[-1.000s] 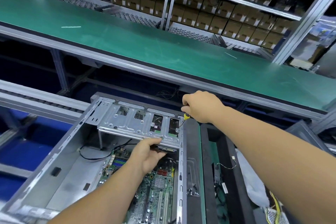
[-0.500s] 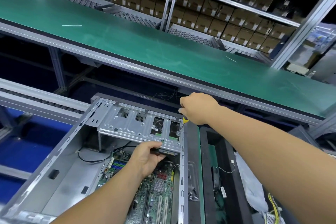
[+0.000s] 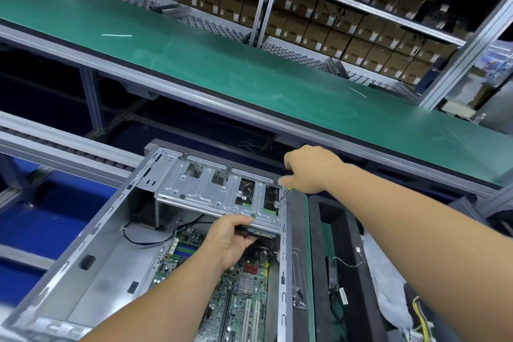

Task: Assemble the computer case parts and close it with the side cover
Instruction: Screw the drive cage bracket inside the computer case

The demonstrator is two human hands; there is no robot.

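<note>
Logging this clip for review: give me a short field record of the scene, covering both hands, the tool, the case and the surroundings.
left hand: grips a drive under the near edge of the drive cage
right hand: holds a screwdriver, tip at the cage's right corner
computer case: open, no side cover on it, motherboard exposed
surroundings: green conveyor belt behind the case, shelves of cardboard boxes beyond it
</note>
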